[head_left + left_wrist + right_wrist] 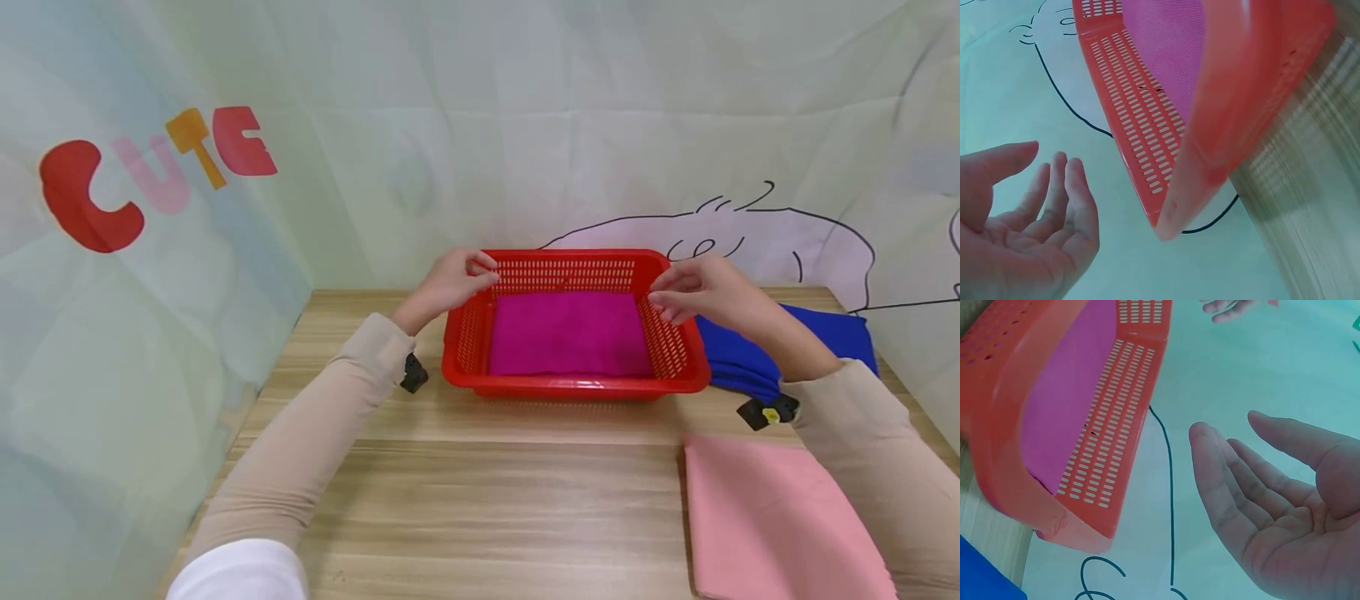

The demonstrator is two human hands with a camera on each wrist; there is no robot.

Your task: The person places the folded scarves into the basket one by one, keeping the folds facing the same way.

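Showing the magenta cloth (566, 337) flat inside the red basket (585, 385), covering most of its floor, and probably lying so smoothly because of a close match in outline. Standing on the wooden table (450, 508) with a long side toward the person, likely giving both arms an even reach. Leaving the blue cloth (840, 329) just beside the basket's right end and the pink cloth (772, 517) nearer the person, on the right, apparently out of the way of the basket's front. Holding the left hand (453, 282) near one end and the right hand (705, 292) near the other, both apart from the rim in the wrist views, so pressing on nothing below. Bending the left fingers loosely, close together, with a clear gap to the thumb; gripping and touching nothing. Curving the right fingers likewise, leaving a gap before the thumb, pinching nothing.
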